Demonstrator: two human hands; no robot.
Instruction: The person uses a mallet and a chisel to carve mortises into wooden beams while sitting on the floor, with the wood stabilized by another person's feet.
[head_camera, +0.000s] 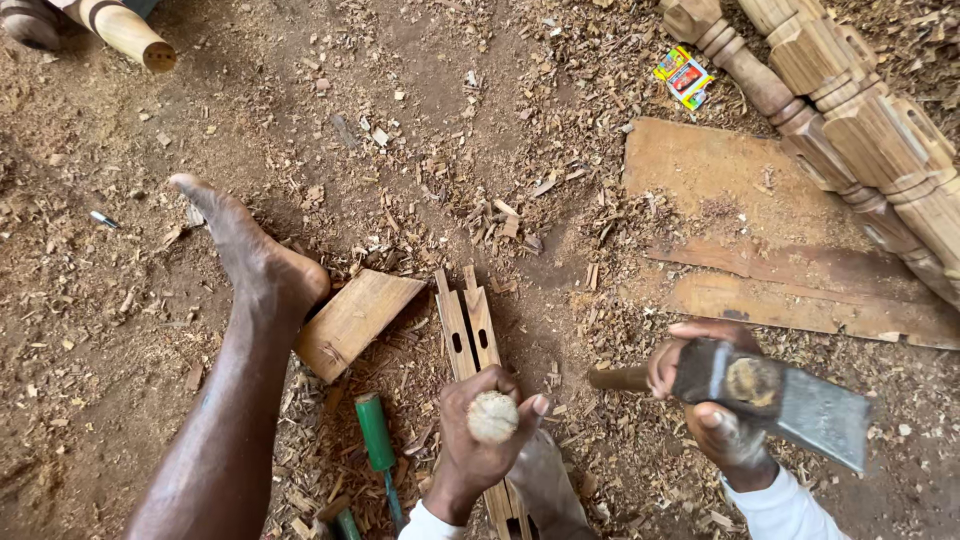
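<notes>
My left hand (478, 440) grips a chisel upright; only its round, battered wooden handle end (493, 416) shows above my fist. Under it lies a narrow wooden piece (468, 325) with small slots cut in it, running away from me. My right hand (712, 400) holds an axe by its head (790, 400), with the wooden handle (618, 378) pointing left. The axe hangs just right of the chisel, apart from it. My bare left leg and foot (255, 270) stretch out to the left, and my other foot (545, 485) rests on the slotted piece.
A flat wood offcut (350, 320) lies beside my left foot. A green-handled chisel (377, 435) lies on the ground. Turned and carved wooden posts (860, 130) run along the right; another turned post (120, 30) at top left. Boards (760, 230), a small colourful packet (683, 76), chips everywhere.
</notes>
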